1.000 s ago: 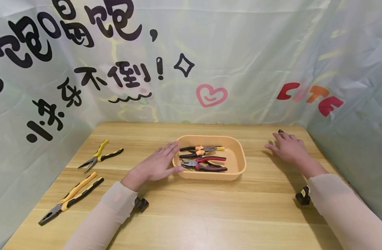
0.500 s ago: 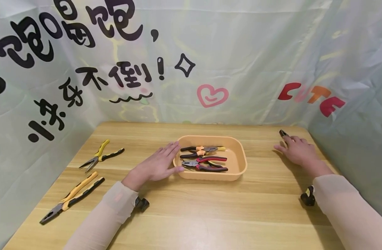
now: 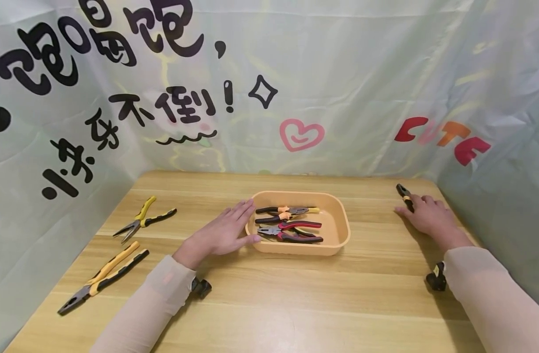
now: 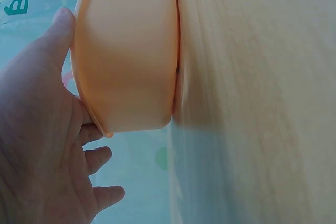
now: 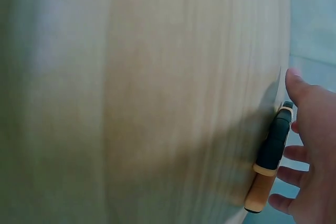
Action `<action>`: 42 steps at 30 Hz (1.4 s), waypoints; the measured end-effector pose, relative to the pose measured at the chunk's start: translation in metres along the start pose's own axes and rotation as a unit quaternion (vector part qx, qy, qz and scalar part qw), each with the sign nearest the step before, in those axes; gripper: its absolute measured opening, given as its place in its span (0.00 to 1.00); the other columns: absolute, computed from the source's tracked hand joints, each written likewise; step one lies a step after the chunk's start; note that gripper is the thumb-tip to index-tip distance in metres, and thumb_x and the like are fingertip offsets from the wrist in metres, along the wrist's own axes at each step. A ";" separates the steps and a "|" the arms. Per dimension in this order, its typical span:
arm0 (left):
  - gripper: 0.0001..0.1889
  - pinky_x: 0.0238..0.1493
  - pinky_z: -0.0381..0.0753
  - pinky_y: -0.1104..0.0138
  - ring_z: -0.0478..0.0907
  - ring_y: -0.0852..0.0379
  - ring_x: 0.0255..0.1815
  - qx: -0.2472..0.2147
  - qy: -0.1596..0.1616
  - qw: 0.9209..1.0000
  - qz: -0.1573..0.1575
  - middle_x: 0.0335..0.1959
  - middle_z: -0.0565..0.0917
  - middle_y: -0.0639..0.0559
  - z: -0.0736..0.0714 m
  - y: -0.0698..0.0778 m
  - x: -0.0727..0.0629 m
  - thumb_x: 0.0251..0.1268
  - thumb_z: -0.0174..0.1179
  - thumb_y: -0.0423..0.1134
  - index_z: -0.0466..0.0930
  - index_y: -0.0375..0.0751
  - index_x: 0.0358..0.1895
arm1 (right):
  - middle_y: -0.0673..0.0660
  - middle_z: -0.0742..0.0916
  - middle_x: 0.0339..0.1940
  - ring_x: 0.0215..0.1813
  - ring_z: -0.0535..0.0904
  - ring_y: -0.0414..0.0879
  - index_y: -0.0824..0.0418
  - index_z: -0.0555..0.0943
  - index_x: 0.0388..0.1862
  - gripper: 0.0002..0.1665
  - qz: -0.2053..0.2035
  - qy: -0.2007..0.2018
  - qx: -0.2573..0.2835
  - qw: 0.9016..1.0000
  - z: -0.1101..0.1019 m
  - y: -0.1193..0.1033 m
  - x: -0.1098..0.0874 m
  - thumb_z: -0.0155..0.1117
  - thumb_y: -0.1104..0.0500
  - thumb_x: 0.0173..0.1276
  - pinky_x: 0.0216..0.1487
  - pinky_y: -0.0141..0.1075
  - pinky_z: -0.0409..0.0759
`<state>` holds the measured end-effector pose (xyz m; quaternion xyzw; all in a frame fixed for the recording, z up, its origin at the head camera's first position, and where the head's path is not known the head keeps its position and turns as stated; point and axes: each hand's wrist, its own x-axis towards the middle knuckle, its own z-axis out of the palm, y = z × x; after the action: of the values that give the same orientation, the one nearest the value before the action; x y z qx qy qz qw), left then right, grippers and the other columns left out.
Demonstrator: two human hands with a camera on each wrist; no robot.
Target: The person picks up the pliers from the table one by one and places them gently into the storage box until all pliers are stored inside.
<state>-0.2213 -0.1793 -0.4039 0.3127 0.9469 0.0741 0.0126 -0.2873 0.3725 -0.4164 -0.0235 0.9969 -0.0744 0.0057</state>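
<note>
My left hand (image 3: 221, 229) touches the left end of an orange plastic tray (image 3: 305, 249), its fingers straight along the rim. In the left wrist view the thumb lies at the rim of the tray (image 4: 126, 56). Several pliers rest inside, among them a red-and-black pair (image 3: 302, 224) and an orange-and-black pair (image 3: 269, 220). Right of the tray, my right hand (image 3: 430, 219) is over another pair of pliers (image 3: 403, 191), dark-jawed with orange bands. The right wrist view shows its black and orange handle (image 5: 272, 145) beside the spread thumb and loosely bent fingers.
On the left of the wooden table (image 3: 278, 304) lie yellow-and-black long-nose pliers (image 3: 139, 218) and larger orange-and-black pliers (image 3: 95, 284), both spread apart. A printed curtain (image 3: 353, 88) stands behind the table and at both sides.
My right hand has moved right and slightly down toward the table, uncovering more of the pliers' head beneath it. The left hand stays at the tray.
</note>
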 end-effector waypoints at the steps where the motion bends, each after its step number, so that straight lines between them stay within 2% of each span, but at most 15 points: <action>1: 0.52 0.74 0.49 0.47 0.39 0.45 0.79 0.000 0.000 1.000 0.000 0.80 0.39 0.46 0.000 0.000 0.000 0.65 0.25 0.77 0.40 0.38 0.79 | 0.83 0.62 0.62 0.60 0.55 0.83 0.75 0.55 0.73 0.58 0.003 -0.002 0.001 1.000 0.000 0.001 0.000 0.37 0.25 0.70 0.53 0.75 0.58; 8: 0.51 0.74 0.49 0.47 0.38 0.45 0.79 0.004 0.003 1.000 0.004 0.80 0.39 0.45 0.000 0.000 0.001 0.66 0.26 0.76 0.40 0.37 0.79 | 0.84 0.62 0.60 0.59 0.55 0.83 0.76 0.54 0.71 0.59 0.015 -0.010 0.007 1.000 -0.005 0.000 -0.001 0.37 0.24 0.69 0.52 0.75 0.59; 13: 0.50 0.74 0.48 0.47 0.37 0.46 0.79 0.001 0.002 1.000 0.002 0.80 0.39 0.46 0.000 -0.001 0.001 0.67 0.28 0.75 0.39 0.38 0.79 | 0.85 0.64 0.56 0.56 0.58 0.83 0.78 0.56 0.67 0.58 0.023 0.002 0.005 1.000 -0.005 -0.001 -0.001 0.38 0.25 0.70 0.52 0.73 0.61; 20: 0.51 0.74 0.48 0.47 0.36 0.47 0.79 0.002 -0.001 1.000 0.000 0.80 0.37 0.47 0.000 0.000 0.001 0.66 0.26 0.76 0.39 0.38 0.79 | 0.85 0.65 0.51 0.52 0.62 0.82 0.81 0.58 0.63 0.53 0.032 0.007 -0.001 0.999 -0.004 0.000 0.002 0.41 0.30 0.73 0.51 0.71 0.63; 27: 0.51 0.74 0.48 0.47 0.37 0.46 0.79 0.004 -0.005 1.000 0.001 0.80 0.38 0.46 -0.001 0.001 0.001 0.66 0.26 0.76 0.38 0.38 0.79 | 0.86 0.64 0.52 0.53 0.61 0.82 0.83 0.56 0.64 0.50 0.033 0.000 -0.003 0.999 -0.003 0.002 0.006 0.44 0.35 0.76 0.55 0.70 0.62; 38: 0.51 0.74 0.48 0.48 0.36 0.47 0.79 0.000 -0.006 1.000 -0.002 0.80 0.38 0.46 -0.002 0.001 0.000 0.66 0.26 0.76 0.39 0.38 0.79 | 0.86 0.65 0.53 0.53 0.61 0.82 0.86 0.57 0.64 0.43 0.040 0.009 -0.007 0.999 -0.003 0.000 0.008 0.47 0.44 0.77 0.56 0.69 0.63; 42: 0.51 0.74 0.47 0.48 0.36 0.47 0.79 -0.001 -0.008 1.000 -0.004 0.80 0.38 0.46 -0.002 0.000 0.000 0.66 0.26 0.76 0.38 0.38 0.79 | 0.84 0.67 0.48 0.49 0.66 0.79 0.87 0.61 0.57 0.41 0.044 0.006 -0.007 0.999 -0.003 -0.001 0.008 0.50 0.45 0.76 0.51 0.68 0.67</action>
<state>-0.2216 -0.1793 -0.4024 0.3099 0.9478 0.0724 0.0205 -0.2954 0.3716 -0.4136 0.0209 0.9975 -0.0670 0.0032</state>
